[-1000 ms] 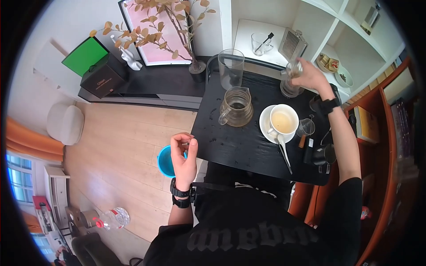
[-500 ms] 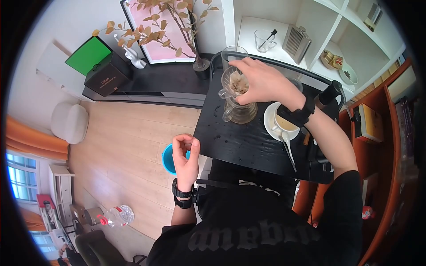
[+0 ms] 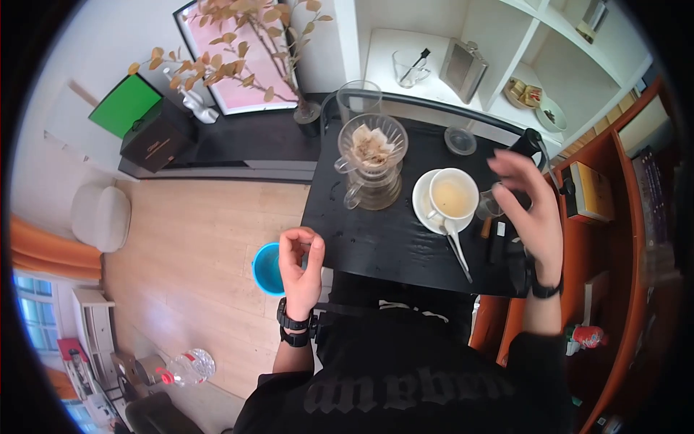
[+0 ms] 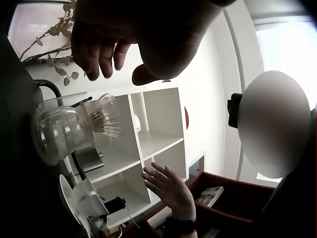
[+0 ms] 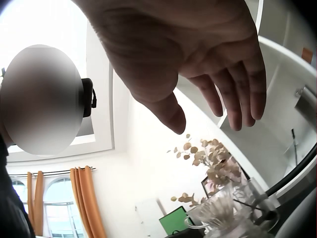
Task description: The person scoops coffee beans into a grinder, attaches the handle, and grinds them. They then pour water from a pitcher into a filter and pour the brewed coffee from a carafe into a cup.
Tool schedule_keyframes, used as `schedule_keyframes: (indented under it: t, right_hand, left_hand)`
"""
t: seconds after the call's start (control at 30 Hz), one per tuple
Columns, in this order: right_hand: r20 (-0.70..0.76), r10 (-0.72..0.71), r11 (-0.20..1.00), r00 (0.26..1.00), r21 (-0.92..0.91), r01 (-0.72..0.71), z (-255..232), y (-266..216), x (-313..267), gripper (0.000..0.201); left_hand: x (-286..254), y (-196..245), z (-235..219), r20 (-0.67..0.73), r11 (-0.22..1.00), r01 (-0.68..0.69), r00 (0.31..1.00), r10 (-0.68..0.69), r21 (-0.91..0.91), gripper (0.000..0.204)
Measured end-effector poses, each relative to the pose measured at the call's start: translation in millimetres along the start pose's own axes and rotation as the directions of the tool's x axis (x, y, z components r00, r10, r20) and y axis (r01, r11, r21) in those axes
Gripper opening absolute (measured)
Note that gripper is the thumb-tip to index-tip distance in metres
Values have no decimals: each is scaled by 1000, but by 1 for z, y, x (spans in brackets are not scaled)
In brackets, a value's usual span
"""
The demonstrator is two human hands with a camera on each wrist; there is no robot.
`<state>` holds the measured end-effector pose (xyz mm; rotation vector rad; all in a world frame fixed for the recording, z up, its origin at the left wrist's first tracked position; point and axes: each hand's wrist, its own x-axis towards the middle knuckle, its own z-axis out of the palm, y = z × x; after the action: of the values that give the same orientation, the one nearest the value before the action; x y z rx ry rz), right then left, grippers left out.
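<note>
A ribbed glass dripper (image 3: 373, 143) with a used-looking paper filter and brown grounds sits on the glass server (image 3: 376, 189) on the black table. The right hand (image 3: 533, 210) is in the air over the table's right side, fingers extended, holding nothing; its palm (image 5: 188, 54) shows in the right wrist view. Hanging in front of the table's left edge, the left hand (image 3: 301, 269) has loosely bent fingers and holds nothing. Between the hands, a white cup (image 3: 453, 194) of pale liquid stands on a saucer (image 3: 421, 206) with a spoon (image 3: 460, 254).
A tall glass (image 3: 358, 98) stands behind the dripper, and a round glass piece (image 3: 460, 141) lies at the table's back. A small clear cup (image 3: 490, 202) and black items are at the right. Below the left hand is a blue bin (image 3: 268, 269).
The right hand took the dripper from the back right of the table to the server, let it go there, and moved back to the right. The left hand has hardly moved.
</note>
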<state>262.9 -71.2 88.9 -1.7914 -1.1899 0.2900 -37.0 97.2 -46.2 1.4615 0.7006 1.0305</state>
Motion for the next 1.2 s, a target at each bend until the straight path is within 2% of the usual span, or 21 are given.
schedule_keyframes:
  t: [0.1,0.17,0.27,0.37,0.43,0.5,0.6,0.7,0.8,0.9,0.93,1.03,1.07,1.2]
  right_hand:
    - [-184,204,979,961,38,-201,-31,33,-59,29]
    - [-366,240,963,899,-27,-268,-43,60,-96,27]
    - [-689,254,902,678,-84,-423,-43,91,-142,25]
    - [-858,161,889,488,-89,-450,-24,126,-181,23]
    - [-803,295,850,518,-27,-526,-4,132,-196,21]
    - [-722,365,908,588,135,-397,13,153,-206,18]
    - [-477,704,710,526,461,-532,10,159,-210,26]
    - [-494,653,718,574,644,-264,22,161,-201,36]
    - [-576,607,767,548,604,-214,19,157,-198,38]
    - [-666,490,836,562,542,-85,6,153,-201,40]
    - [-656,469,825,592,565,-28,-2,150,-201,40]
    - [-655,376,853,656,520,31,-21,131,-183,39]
    - [-639,336,872,692,488,26,-23,112,-166,35]
    - [-482,204,866,852,495,73,-32,80,-112,28]
  left_hand:
    - [8,6,10,34,999,-8,999,9,-52,16]
    - [13,4,14,57,999,-13,998,15,-44,15]
    - [21,2,23,102,999,-19,994,24,-49,14]
    - [27,1,33,139,999,2,990,4,-44,14]
    - [29,2,39,161,999,7,987,-1,-34,14]
    - [31,3,43,185,999,10,983,-1,-44,14]
    - [33,3,46,208,999,14,978,-6,-40,14]
    - [33,3,45,224,1000,16,975,-12,-16,14]
    - [33,5,42,218,1000,11,976,-9,-6,14]
    - [30,5,37,196,1000,14,980,-16,9,13]
    - [28,5,35,185,1000,16,983,-18,15,13]
    - [25,1,32,171,998,-2,985,-9,64,13]
    - [24,-2,31,156,999,-6,988,1,33,12]
    - [19,8,29,129,999,-26,991,22,28,11]
